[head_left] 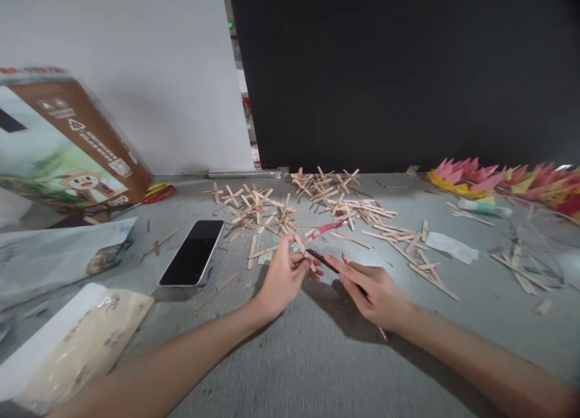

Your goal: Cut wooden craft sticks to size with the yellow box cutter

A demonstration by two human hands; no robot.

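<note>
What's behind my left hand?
Behind your left hand, crossed wooden craft sticks lie heaped on the gray tabletop. Whatever the hand and its pinched craft stick cover can't be seen.

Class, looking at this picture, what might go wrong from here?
The dark tool in the right hand might slip past the wooden stick and jab the left hand holding it. Stick crosses lie loosely piled beyond both hands, so a knock could scatter them.
</note>
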